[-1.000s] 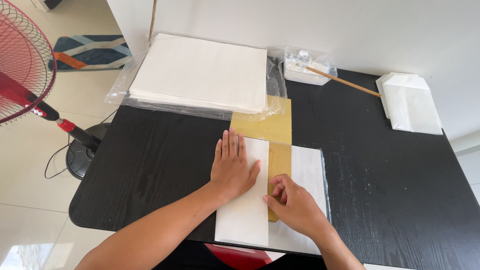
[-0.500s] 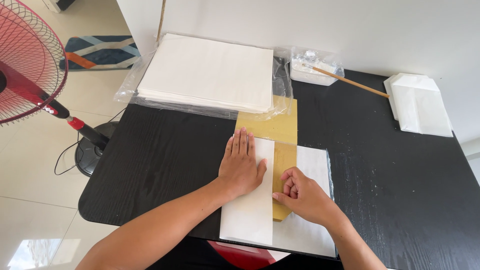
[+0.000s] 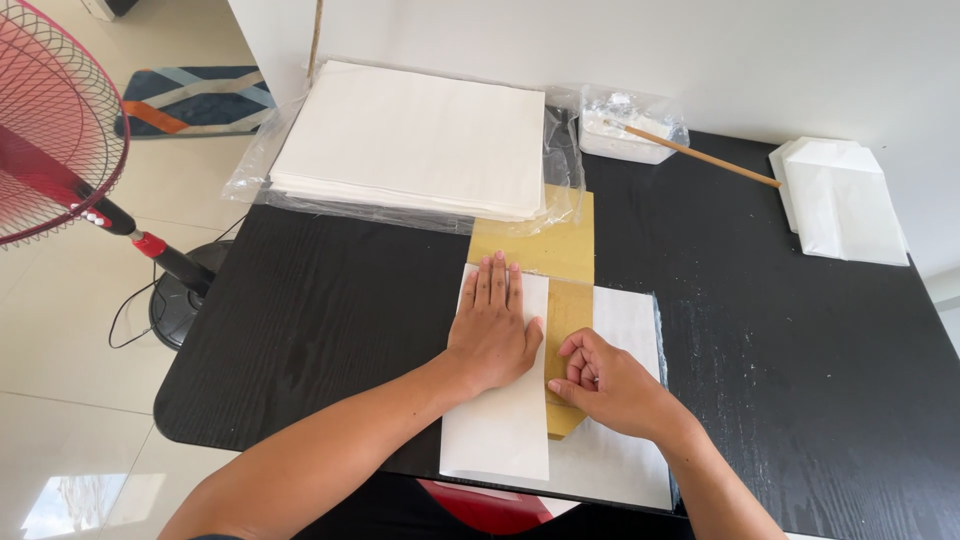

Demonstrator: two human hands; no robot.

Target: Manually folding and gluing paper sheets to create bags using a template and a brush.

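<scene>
A white sheet of paper (image 3: 620,470) lies at the near edge of the black table (image 3: 330,320), its left part folded over a flat yellow-brown board (image 3: 540,245). My left hand (image 3: 492,325) lies flat, fingers together, on the folded flap (image 3: 500,430). Just to its right, my right hand (image 3: 605,380) has its fingers curled and presses on the flap's edge where the board shows through. Much of the board is hidden under the paper; its far end sticks out toward the paper stack.
A thick stack of white sheets (image 3: 415,135) on clear plastic wrap sits at the table's far side. A plastic tub of white paste (image 3: 625,130) holds a wooden stick (image 3: 705,155). Folded white bags (image 3: 840,200) lie far right. A red standing fan (image 3: 50,130) is at left.
My hands have kept their places on the fold, with the right hand shifting slightly along the flap's edge. The view has drifted a little.
</scene>
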